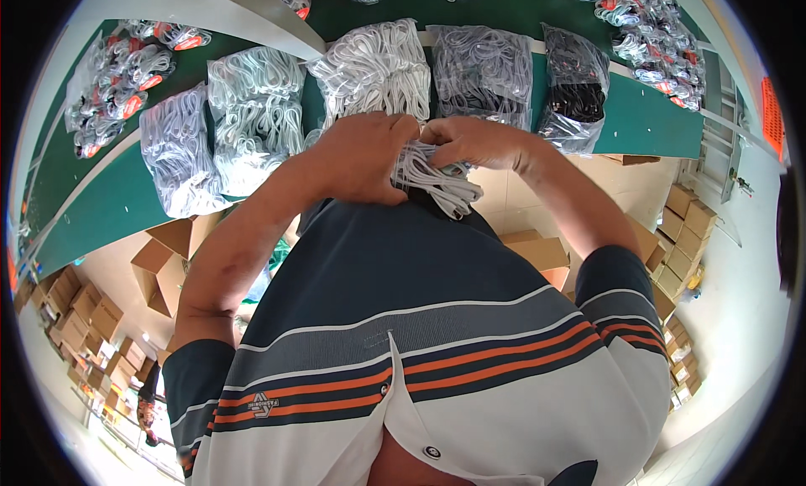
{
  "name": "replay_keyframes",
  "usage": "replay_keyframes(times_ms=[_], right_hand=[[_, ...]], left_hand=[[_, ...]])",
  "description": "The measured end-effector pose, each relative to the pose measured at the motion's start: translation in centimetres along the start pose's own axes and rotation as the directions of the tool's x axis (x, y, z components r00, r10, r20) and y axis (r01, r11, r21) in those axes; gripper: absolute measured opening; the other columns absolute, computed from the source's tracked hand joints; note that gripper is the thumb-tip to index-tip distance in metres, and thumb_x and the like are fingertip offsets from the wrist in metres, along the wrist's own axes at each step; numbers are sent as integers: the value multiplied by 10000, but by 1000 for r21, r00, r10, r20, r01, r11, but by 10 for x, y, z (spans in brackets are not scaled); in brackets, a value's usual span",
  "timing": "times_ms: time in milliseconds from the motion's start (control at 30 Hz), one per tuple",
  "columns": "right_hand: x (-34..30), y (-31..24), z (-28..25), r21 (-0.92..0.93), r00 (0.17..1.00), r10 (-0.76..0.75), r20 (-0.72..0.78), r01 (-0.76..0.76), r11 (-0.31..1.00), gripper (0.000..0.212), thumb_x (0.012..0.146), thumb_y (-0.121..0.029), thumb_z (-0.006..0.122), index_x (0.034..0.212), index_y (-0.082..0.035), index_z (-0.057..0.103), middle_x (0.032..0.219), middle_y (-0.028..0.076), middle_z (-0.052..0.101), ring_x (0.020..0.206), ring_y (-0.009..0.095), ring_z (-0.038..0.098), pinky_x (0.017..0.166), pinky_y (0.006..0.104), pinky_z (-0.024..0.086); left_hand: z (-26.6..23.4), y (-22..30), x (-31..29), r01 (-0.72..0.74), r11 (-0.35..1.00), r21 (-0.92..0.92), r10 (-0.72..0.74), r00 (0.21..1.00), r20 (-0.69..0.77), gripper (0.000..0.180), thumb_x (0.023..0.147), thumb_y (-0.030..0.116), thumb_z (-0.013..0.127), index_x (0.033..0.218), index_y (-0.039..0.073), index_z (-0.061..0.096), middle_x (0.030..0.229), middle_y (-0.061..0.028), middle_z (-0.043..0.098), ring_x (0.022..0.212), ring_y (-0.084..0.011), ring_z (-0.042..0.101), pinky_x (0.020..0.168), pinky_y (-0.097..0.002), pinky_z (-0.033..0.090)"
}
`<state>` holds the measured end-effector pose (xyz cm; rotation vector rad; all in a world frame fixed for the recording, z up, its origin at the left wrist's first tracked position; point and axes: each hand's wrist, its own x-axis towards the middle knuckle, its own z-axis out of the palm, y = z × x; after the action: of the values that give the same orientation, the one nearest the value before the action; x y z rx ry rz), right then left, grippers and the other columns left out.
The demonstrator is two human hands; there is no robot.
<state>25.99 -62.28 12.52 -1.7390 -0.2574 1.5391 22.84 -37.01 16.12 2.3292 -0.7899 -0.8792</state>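
A bundle of white cables (438, 182) is held close against my body at the front edge of the green table. My left hand (369, 157) is closed around its left side, with the thumb low and the fingers over the top. From the right, my right hand (477, 142) pinches the upper part of the same bundle, its fingertips partly hidden among the cables. Just beyond my hands lies a large clear bag of white cables (378, 66). A bag of grey cables (483, 70) is beside it on the right.
Farther right lies a bag of black cables (576, 91); to the left are bags of pale cables (256, 108) and greyish cables (176, 150). Bagged cables with orange labels (659, 45) cover both ends of the green table (646, 129). Cardboard boxes (159, 272) stand on the floor below.
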Motion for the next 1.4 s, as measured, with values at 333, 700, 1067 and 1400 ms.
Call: replay_keyframes(times_ms=[333, 700, 1067, 1400], right_hand=[[1, -9, 37, 314, 841, 82, -534, 107, 943, 375, 982, -335, 643, 1164, -11, 693, 981, 74, 688, 892, 175, 600, 844, 308, 480], [26, -18, 97, -534, 529, -419, -738, -78, 842, 484, 1032, -363, 641, 1335, 10, 589, 1201, 190, 671, 1042, 286, 631, 926, 394, 508], [34, -44, 55, -248, 486, -408, -773, 360, 899, 498, 987, -291, 676, 1329, 50, 558, 1283, 218, 648, 1079, 383, 653, 944, 470, 523], [114, -22, 87, -769, 301, -806, -509, 261, 583, 356, 975, -110, 637, 1306, 9, 583, 1277, 185, 681, 1148, 350, 654, 1013, 426, 512]], left_hand=[[27, -19, -1, -92, 994, -52, 78, 972, -220, 741, 686, 386, 882, 1291, 67, 598, 1164, -137, 706, 1051, -362, 688, 928, -451, 534], [53, -24, -2, -118, 986, -120, 53, 895, -444, 751, 672, 333, 917, 1330, 83, 653, 1234, -126, 678, 1052, -319, 696, 899, -412, 566], [91, -43, -14, -95, 979, -183, -120, 463, -878, 889, 646, 233, 944, 1438, 33, 593, 1299, -164, 656, 1089, -339, 682, 938, -413, 578], [156, -84, -6, 112, 964, -242, -265, 514, -816, 1052, 718, 320, 926, 1574, 10, 402, 1446, -180, 584, 1190, -358, 657, 980, -436, 570]])
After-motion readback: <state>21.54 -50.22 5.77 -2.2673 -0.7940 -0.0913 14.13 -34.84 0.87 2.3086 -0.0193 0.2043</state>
